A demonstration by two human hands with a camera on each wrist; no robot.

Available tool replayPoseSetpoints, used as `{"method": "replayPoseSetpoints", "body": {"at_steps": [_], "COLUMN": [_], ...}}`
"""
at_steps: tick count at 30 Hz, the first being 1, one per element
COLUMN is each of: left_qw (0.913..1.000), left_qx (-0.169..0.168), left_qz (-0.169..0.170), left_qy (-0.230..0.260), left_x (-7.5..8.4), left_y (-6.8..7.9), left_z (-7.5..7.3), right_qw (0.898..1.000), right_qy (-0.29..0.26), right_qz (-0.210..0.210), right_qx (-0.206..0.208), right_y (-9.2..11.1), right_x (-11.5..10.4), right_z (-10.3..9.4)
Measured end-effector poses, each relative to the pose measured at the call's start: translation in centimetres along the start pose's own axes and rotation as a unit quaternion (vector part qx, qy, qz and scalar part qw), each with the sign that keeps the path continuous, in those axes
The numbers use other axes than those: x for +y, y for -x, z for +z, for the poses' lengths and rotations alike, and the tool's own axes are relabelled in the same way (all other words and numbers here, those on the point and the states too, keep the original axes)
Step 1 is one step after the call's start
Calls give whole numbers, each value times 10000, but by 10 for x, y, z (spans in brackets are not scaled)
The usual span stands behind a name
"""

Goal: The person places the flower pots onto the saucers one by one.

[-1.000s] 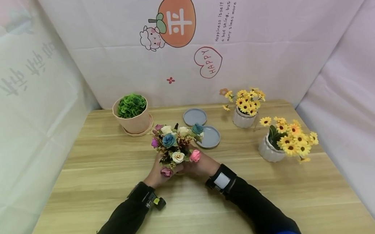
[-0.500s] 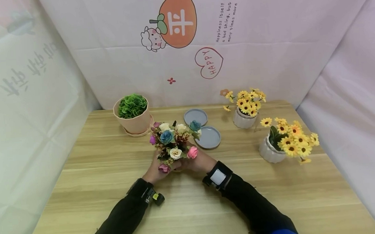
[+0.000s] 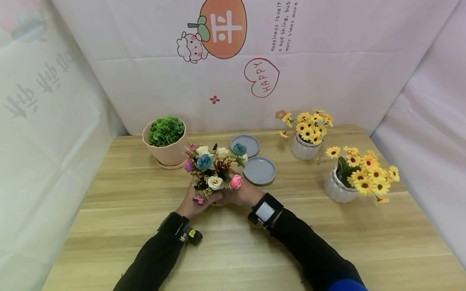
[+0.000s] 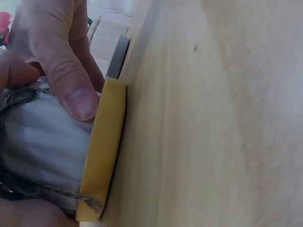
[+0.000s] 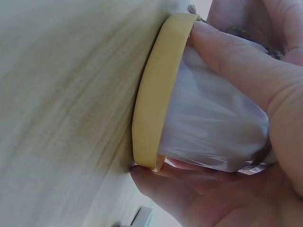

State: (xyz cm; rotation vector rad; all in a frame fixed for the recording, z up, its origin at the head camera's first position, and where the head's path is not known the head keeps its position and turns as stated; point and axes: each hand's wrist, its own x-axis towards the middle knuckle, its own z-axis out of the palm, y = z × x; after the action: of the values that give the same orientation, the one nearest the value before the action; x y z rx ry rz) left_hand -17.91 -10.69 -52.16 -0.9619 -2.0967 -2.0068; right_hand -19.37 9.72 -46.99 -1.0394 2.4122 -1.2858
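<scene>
Mixed artificial roses in blue, cream, pink and purple (image 3: pixel 214 169) rise above both hands at mid-table in the head view. They stand in a small white-wrapped pot tied with dark twine (image 4: pixel 45 137), set in a yellow saucer (image 5: pixel 156 94). My left hand (image 3: pixel 189 204) holds the pot from the left, partly covered by the blooms. From the right my right hand (image 3: pixel 246 193) grips it, thumb (image 5: pixel 232 61) along the wrap to the saucer's rim and fingers (image 5: pixel 165 189) at the rim's other side. The saucer sits right at the wooden tabletop (image 4: pixel 199 123).
Behind the roses lie two grey round saucers (image 3: pixel 260 170), the farther one (image 3: pixel 244 141) partly covered. A peach pot with green foliage (image 3: pixel 166 139) stands back left. Two white pots of yellow daisies (image 3: pixel 307 133) are on the right, the nearer one (image 3: pixel 340 187) leaning. White printed cloth (image 3: pixel 151 79) encloses the table.
Both hands have shifted the potted roses away from the body and slightly left, with the grip kept. The blooms now overlap the farther grey saucer. The other pots stay in place.
</scene>
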Motion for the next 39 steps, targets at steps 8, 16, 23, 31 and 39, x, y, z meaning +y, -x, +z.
{"method": "replayPoseSetpoints", "body": {"at_steps": [8,16,23,31,39], "left_qw": [9991,9998,9969,9981,9962], "left_qx": [82,152,69,78,128], "left_qz": [-384,102,-664,-558,-807], "left_qy": [-152,18,-410,-234,-307], "left_x": [5,-1,-3,-4,-3], "left_y": [-14,-18,-29,-27,-31], "left_z": [-1,-6,-12,-20,-27], "right_qw": [9996,9992,9986,9934,9918], "right_qy": [136,-61,211,373,594], "right_qz": [227,400,473,1062,1077], "right_qx": [66,-16,-97,-201,-351], "right_y": [-6,-15,-24,-31,-44], "right_x": [2,6,10,9,11], "right_z": [-5,-8,-11,-12,-11]}}
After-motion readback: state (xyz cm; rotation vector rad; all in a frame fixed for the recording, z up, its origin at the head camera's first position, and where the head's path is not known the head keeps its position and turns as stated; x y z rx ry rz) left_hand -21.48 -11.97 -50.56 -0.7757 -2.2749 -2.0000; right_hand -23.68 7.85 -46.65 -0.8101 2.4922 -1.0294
